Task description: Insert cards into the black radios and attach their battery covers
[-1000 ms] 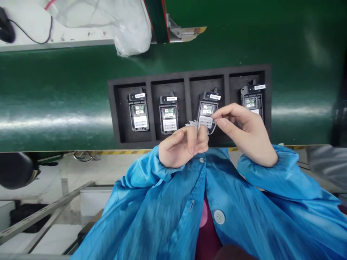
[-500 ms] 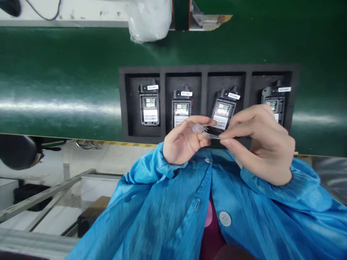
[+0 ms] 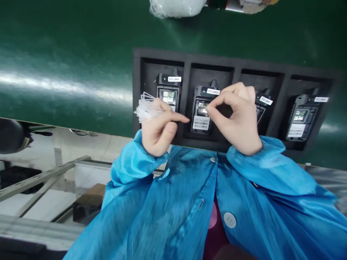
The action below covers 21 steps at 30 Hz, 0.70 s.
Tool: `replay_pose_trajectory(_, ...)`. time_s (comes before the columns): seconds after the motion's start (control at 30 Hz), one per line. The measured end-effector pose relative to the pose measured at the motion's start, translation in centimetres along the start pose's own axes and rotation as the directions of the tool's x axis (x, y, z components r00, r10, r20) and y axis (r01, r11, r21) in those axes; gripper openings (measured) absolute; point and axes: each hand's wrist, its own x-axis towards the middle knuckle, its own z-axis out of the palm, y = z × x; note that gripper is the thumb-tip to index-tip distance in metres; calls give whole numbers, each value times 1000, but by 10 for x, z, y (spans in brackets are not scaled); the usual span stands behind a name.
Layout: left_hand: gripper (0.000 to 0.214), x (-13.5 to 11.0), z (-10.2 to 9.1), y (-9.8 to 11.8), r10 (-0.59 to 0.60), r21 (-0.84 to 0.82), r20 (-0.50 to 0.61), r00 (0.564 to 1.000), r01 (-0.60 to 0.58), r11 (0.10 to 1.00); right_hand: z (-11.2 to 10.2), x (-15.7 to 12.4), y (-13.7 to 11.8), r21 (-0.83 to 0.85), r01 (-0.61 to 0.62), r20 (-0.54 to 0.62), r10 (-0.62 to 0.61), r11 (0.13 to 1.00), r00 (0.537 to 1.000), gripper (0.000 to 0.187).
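Observation:
A black foam tray (image 3: 187,68) lies on the green conveyor belt (image 3: 67,65) and holds several black handsets, backs up, one per slot. My left hand (image 3: 157,128) is closed on a bundle of thin clear film pieces (image 3: 145,106), index finger pointing right, in front of the leftmost handset (image 3: 168,91). My right hand (image 3: 238,119) pinches thumb and forefinger together over the second handset (image 3: 202,112), at its open compartment; what it pinches is too small to make out. It partly covers the third handset (image 3: 262,104). The fourth handset (image 3: 300,115) lies uncovered.
A clear plastic bag (image 3: 176,6) rests at the belt's far edge. My blue coat sleeves (image 3: 265,166) fill the lower frame. Grey metal frame bars (image 3: 40,182) and a dark box (image 3: 86,206) sit below the belt at left.
My hands have parted: the left carried the film bundle left, the right moved a pinch down onto the second handset. The view shifted, so the tray sits more to the right.

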Motion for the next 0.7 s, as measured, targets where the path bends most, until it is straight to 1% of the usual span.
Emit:
replay_pose_trajectory(0.03, 40, 0, -1, -1, 95, 114, 102, 990, -107, 988, 6, 1, 4, -56, -21, -10, 20, 998, 1000, 14)
replay_pose_trajectory(0.07, 38, 0, -1, -1, 178, 203, 204, 963, -219, 954, 11, 2, 8, -101, -32, -20, 30, 994, 999, 15)
replay_pose_trajectory(0.1, 37, 1, -1, -1, 219, 263, 282, 934, -295, 919, 14, 2, 11, -134, -40, -25, 37, 990, 999, 14)
replay_pose_trajectory(0.13, 38, 1, 0, 0, 229, 306, 335, 914, -335, 891, 15, 2, 13, -154, -40, -25, 37, 987, 999, 13)
replay_pose_trajectory(0.17, 40, 2, 1, 1, 232, 345, 365, 902, -362, 866, 15, 2, 14, -164, -35, -22, 32, 986, 999, 12)
replay_pose_trajectory(0.23, 46, 2, 5, 4, 197, 429, 396, 897, -370, 824, 13, 2, 14, -170, -20, -4, 20, 985, 1000, 12)
replay_pose_trajectory(0.33, 52, 2, 11, 7, 69, 551, 423, 903, -318, 771, 8, 3, 13, -190, 4, 33, 2, 982, 999, 17)
replay_pose_trajectory(0.43, 55, 1, 15, 10, -32, 620, 440, 897, -278, 734, 3, 3, 14, -216, 18, 80, -1, 976, 997, 20)
replay_pose_trajectory(0.57, 52, 3, 17, 13, -83, 631, 473, 877, -272, 726, -1, 3, 13, -196, 20, 128, 5, 980, 992, 20)
replay_pose_trajectory(0.7, 52, 4, 16, 14, -102, 631, 498, 861, -278, 724, 0, 3, 13, -176, -1, 131, 24, 984, 991, 19)
